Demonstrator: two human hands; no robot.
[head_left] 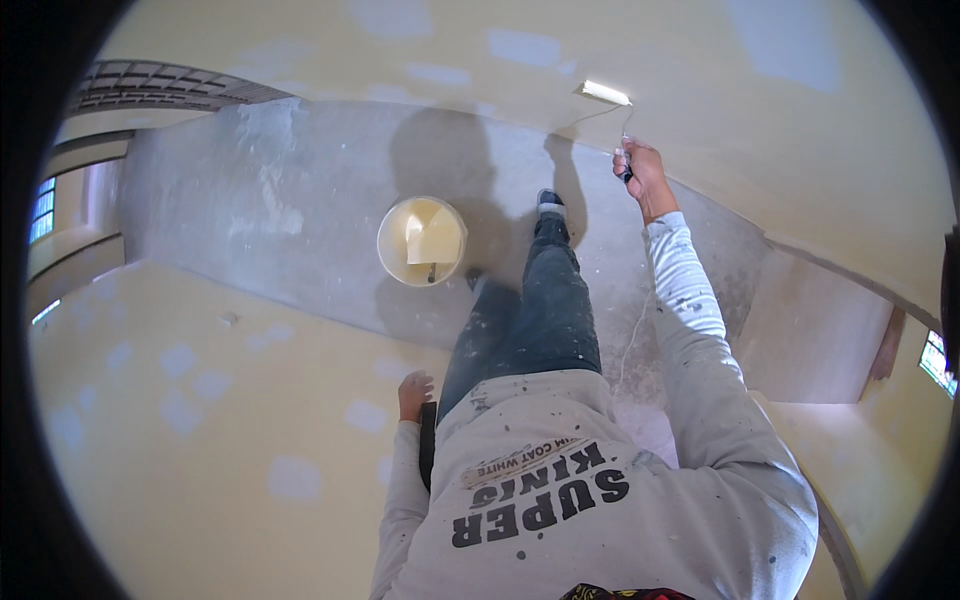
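My right hand (640,172) is wrapped round the dark handle of a paint roller (606,94), its arm stretched ahead to the right. The roller's pale sleeve is at the cream wall (700,110), just above the floor line; I cannot tell whether it touches. My left hand (414,393) hangs low by my left hip with its fingers loosely bent and apart, nothing in them. Beside it is a narrow black thing (428,445), partly hidden by my body. A round white bucket (383,248) stands on the floor ahead, holding cream paint and a flat cream piece with a dark handle.
Grey, stained concrete floor (330,180) runs between two cream walls. The left wall (220,400) carries pale patches. A brown grid-like panel (170,85) is at the far left. Windows (42,210) show at both sides, and a thin pale line lies near my right leg.
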